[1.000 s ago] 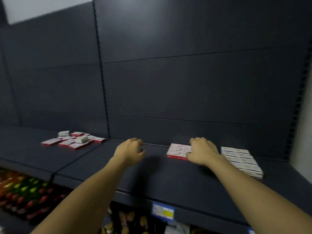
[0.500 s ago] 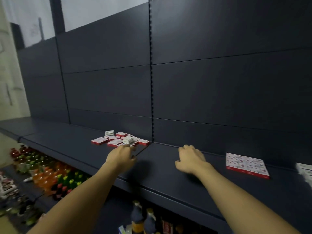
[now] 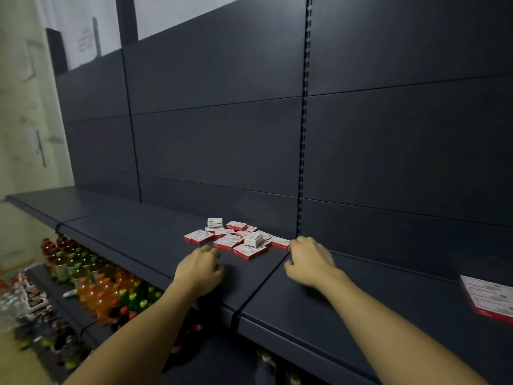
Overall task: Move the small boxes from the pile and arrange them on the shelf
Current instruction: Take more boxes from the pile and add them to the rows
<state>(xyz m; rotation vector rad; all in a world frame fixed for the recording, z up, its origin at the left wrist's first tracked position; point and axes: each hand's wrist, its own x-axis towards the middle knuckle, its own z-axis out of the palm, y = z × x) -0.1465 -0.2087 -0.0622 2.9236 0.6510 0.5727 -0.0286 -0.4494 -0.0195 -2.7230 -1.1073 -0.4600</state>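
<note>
A pile of small boxes (image 3: 238,240) is seen on the dark shelf (image 3: 133,232). The left hand (image 3: 201,269) is held at seven o'clock of the pile, the right hand (image 3: 308,262) at four o'clock, fingertips touching a red-edged box (image 3: 279,242). Arranged boxes (image 3: 490,297) lie at three o'clock. Bottles (image 3: 94,284) are shelved below.

Dim overall, with dark shelf (image 3: 155,237) panels swallowing most light. Brighter at upper left, from the pale wall (image 3: 22,107). Soft shadows beneath both hands (image 3: 198,270) on the shelf. Heavy motion blur at lower left across the bottles (image 3: 91,284). Wide-angle bending toward the edges. No glare.
</note>
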